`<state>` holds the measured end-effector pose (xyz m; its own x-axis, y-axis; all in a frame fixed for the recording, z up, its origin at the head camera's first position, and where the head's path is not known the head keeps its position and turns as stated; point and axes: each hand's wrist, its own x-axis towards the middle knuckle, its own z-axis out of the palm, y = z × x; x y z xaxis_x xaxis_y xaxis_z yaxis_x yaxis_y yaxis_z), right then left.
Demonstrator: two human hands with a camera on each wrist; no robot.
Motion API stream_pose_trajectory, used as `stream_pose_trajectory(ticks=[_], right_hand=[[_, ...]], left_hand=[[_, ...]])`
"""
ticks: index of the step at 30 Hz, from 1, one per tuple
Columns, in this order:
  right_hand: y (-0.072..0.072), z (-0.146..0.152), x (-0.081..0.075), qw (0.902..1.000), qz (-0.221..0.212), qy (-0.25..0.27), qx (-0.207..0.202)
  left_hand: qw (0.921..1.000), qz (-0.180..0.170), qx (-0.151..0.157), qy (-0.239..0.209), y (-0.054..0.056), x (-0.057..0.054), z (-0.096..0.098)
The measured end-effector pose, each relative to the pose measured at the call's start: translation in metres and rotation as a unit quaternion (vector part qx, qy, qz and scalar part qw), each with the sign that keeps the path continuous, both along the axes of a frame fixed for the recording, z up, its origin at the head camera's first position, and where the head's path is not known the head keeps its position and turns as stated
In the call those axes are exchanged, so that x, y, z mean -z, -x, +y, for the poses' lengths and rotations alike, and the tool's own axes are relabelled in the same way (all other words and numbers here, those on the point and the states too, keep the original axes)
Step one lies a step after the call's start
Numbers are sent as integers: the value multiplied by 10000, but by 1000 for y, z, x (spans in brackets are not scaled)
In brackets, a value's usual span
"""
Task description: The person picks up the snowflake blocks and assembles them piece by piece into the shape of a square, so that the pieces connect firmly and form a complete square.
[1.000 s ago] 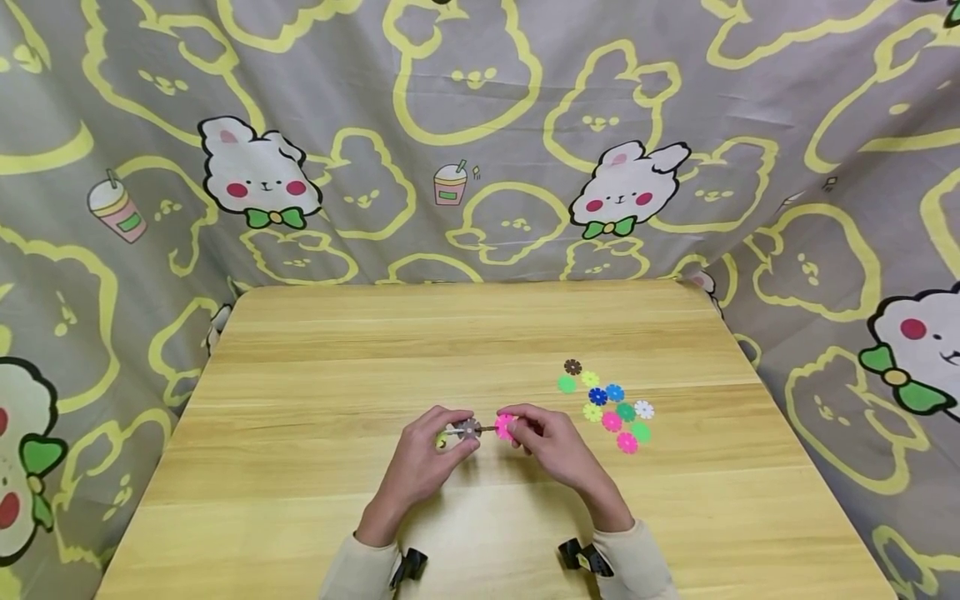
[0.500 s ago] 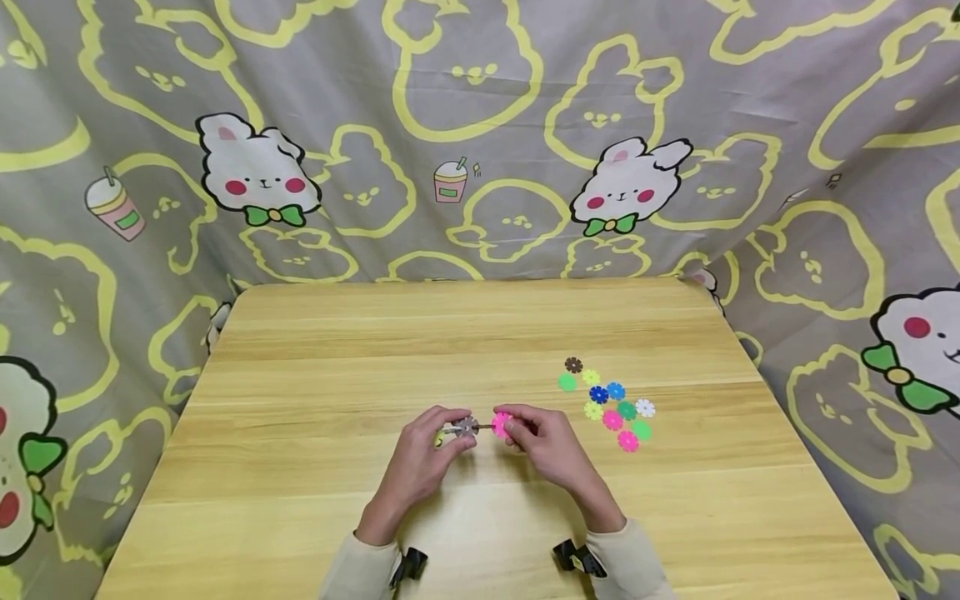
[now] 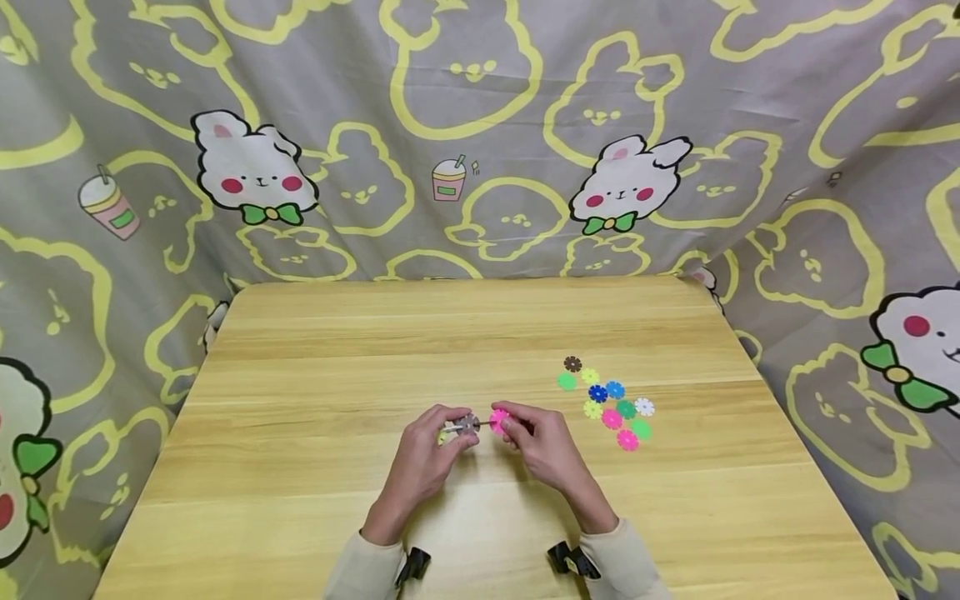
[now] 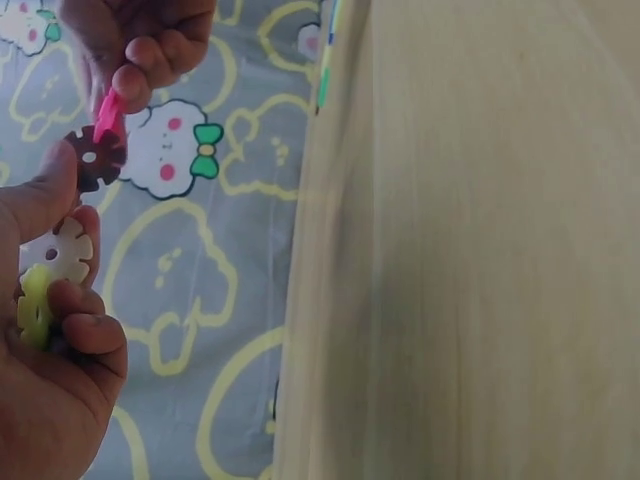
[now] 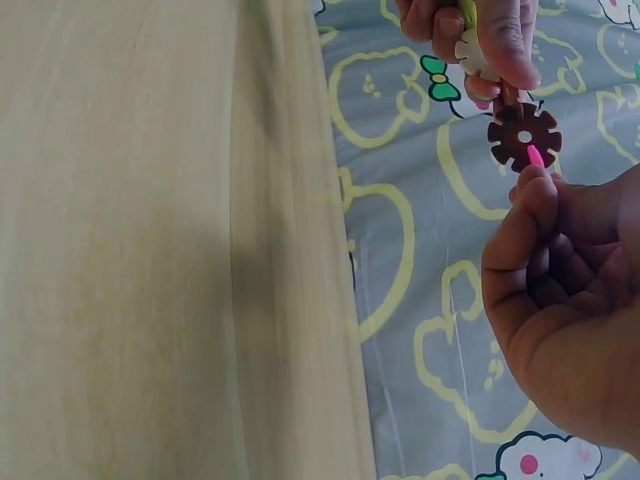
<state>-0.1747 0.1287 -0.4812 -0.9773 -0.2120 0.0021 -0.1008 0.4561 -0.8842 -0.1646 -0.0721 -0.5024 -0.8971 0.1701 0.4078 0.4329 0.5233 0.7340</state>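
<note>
In the head view my left hand (image 3: 426,454) grips a short chain of notched plastic interlocking discs. Its grey disc (image 3: 468,425) lies between thumb and index finger. The left wrist view shows a yellow disc (image 4: 35,308) and a white disc (image 4: 70,258) against the palm and fingers of that hand. Beyond its thumb a dark brown disc (image 5: 507,138) sticks out toward the right hand. My right hand (image 3: 551,446) pinches a pink disc (image 3: 498,420), whose edge meets the brown disc's rim. Fingers hide part of the pink disc.
Right of the hands, several loose notched discs lie on the wooden table (image 3: 300,400), among them a brown disc (image 3: 573,364), a dark blue disc (image 3: 597,393) and a white disc (image 3: 644,407). A patterned curtain (image 3: 510,108) surrounds the table's back and sides.
My right hand and the pink disc have shifted slightly left, closer to the left hand. The left hand stays almost in place, and the loose discs lie as before.
</note>
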Motion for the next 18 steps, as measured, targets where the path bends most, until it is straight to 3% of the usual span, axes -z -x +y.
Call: stream_pose_trajectory(ticks=[5,9,13,18], right_hand=[[1,-3,0,9997,-102,216,29],[2,-5,1,9945,-490,916,143],[3,-5,1,9874,-689,1396,276],[5,-2,0,9914,-440,1178,362]], left_hand=[[9997,100,-191,-110,1,0,1],[9993,48,-311,-202,0,0,2],[9987,-317,-345,-188,-2,0,3],[9953,-923,-202,-226,-2,-3,4]])
